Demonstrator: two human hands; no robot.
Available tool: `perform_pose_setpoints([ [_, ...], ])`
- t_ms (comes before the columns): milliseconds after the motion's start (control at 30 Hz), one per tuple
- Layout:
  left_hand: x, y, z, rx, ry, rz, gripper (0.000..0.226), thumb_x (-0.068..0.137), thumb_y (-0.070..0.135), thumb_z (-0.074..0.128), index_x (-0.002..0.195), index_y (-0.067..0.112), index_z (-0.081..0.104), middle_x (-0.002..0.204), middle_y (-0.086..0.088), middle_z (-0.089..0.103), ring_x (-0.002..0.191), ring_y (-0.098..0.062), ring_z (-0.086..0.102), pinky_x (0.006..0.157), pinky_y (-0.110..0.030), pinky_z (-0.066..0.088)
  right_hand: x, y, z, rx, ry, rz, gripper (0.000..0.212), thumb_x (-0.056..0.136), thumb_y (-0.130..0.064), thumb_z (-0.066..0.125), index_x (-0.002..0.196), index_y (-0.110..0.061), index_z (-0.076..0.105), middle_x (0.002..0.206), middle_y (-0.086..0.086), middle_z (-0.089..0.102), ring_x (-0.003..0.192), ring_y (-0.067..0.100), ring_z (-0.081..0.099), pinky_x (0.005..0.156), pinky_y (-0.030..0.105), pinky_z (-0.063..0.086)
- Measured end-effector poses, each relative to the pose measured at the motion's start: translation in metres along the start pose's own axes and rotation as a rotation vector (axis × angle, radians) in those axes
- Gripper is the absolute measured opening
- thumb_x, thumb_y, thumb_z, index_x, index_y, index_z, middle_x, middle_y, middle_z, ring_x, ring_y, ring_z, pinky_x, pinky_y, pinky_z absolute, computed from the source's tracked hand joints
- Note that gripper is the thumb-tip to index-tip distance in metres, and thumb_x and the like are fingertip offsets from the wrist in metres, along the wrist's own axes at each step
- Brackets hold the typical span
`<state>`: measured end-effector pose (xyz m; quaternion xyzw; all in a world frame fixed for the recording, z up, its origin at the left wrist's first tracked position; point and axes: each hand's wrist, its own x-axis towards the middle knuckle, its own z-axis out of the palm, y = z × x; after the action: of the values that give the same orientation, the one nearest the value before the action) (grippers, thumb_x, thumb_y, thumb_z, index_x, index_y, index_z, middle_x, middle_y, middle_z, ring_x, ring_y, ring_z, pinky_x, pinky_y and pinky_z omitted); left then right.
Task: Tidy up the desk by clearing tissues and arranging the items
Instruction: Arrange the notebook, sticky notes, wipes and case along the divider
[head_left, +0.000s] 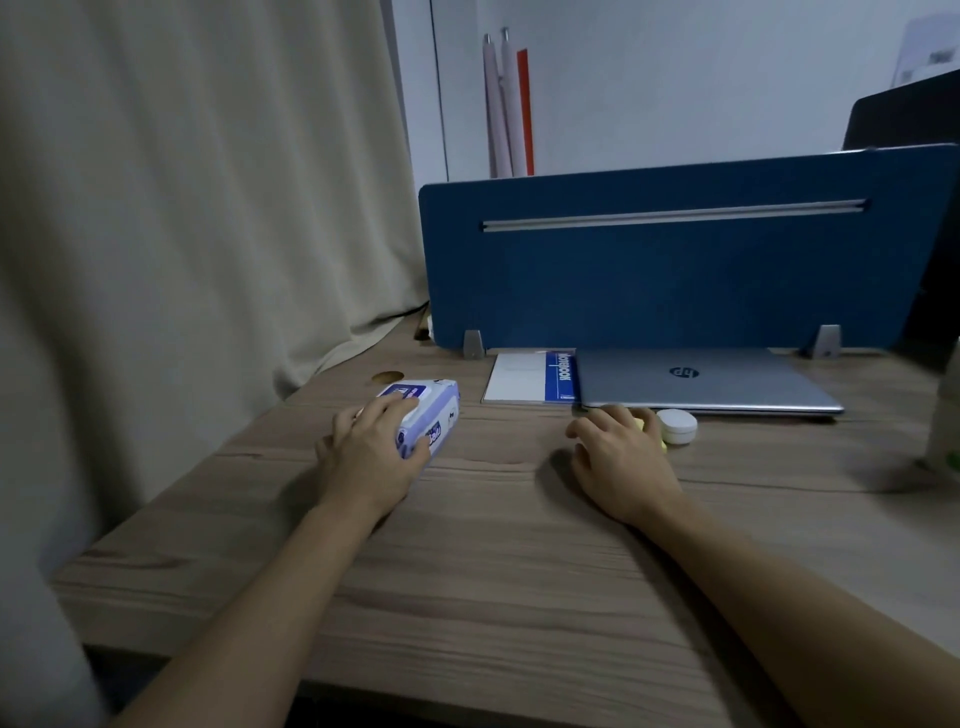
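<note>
My left hand (371, 452) grips a purple and white pack of wet tissues (434, 410) lying on the wooden desk (493, 545) at the left. Its fingers wrap over the pack's near end and top. My right hand (621, 457) rests palm down over a small yellow object (649, 428), which shows only at the fingertips. A round white case (677, 426) lies just right of that hand, touching the yellow object. Behind them a closed silver laptop (701, 379) and a white and blue notebook (530, 376) lie side by side.
A blue divider panel (675, 260) stands along the desk's back edge on two metal feet. A beige curtain (182, 208) hangs at the left. A blurred pale bottle (943, 415) stands at the right edge. A round cable hole (387, 376) sits behind the tissue pack.
</note>
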<state>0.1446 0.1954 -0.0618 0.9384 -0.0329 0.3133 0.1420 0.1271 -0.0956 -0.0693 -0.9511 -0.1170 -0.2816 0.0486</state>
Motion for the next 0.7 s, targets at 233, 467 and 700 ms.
perform_pose_setpoints([
  [233, 0.042, 0.029, 0.052, 0.040, 0.029, -0.045, 0.052, 0.088, 0.048, 0.052, 0.138, 0.036, 0.045, 0.149, 0.015, 0.039, 0.129, -0.026, 0.034, 0.092, -0.045, 0.038, 0.026, 0.020, 0.016, -0.018, -0.018, 0.004, 0.028, 0.090, -0.034, 0.047, 0.111, -0.024, 0.062, 0.115, -0.003, 0.064, 0.116, 0.021, 0.049, 0.105, 0.052, 0.028],
  [467, 0.099, 0.041, 0.107, 0.042, 0.016, -0.034, 0.053, 0.089, 0.049, 0.048, 0.139, 0.033, 0.043, 0.150, 0.010, 0.038, 0.128, -0.029, 0.034, 0.091, -0.050, 0.040, 0.052, 0.033, 0.034, -0.033, -0.013, 0.016, 0.026, 0.091, -0.036, 0.042, 0.108, -0.027, 0.060, 0.110, -0.007, 0.062, 0.114, 0.018, 0.048, 0.106, 0.051, 0.022],
  [700, 0.143, 0.050, 0.143, 0.017, -0.025, -0.036, 0.056, 0.088, 0.048, 0.046, 0.142, 0.033, 0.038, 0.152, 0.008, 0.035, 0.129, -0.031, 0.033, 0.094, -0.051, 0.037, 0.052, 0.037, 0.039, 0.062, 0.012, 0.051, 0.025, 0.090, -0.039, 0.043, 0.107, -0.031, 0.059, 0.106, -0.010, 0.062, 0.111, 0.016, 0.049, 0.107, 0.052, 0.023],
])
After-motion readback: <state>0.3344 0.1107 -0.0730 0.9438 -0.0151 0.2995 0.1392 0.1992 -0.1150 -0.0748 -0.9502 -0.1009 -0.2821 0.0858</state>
